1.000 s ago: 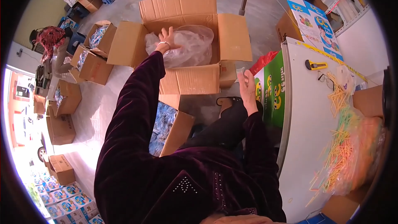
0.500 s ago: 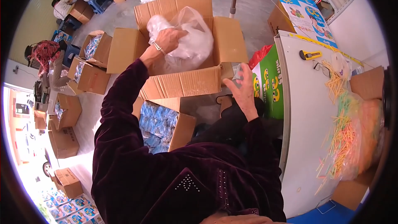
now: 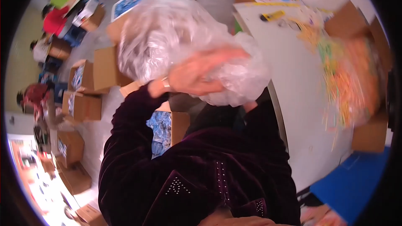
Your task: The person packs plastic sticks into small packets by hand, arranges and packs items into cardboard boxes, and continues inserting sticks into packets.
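Note:
A big, clear, crinkled plastic bag [image 3: 167,29] is raised in front of me, covering most of the cardboard box [image 3: 109,65] behind it. Across its narrower part lies my left hand [image 3: 199,73], a bracelet at the wrist. The thumb and fingers are on either side of a gathered part of the plastic, blurred by motion. My right hand is behind the bag's right lobe; only the wrist [image 3: 250,106] shows below it, so its fingers are hidden. Under my left forearm stands an open carton of blue-wrapped packets [image 3: 160,129].
On my right is a white table [image 3: 299,113] with a yellow cutter [image 3: 273,16] and a bag of coloured sticks [image 3: 354,81]. Open cartons [image 3: 86,106] stand along the left. Several people sit or bend farther off, one in red [image 3: 55,21]. A blue panel [image 3: 351,184] is at lower right.
The plastic bag has come up out of the cardboard box toward me and spread wide. My left hand moved right and down with it. My right hand went behind the bag. The view has shifted.

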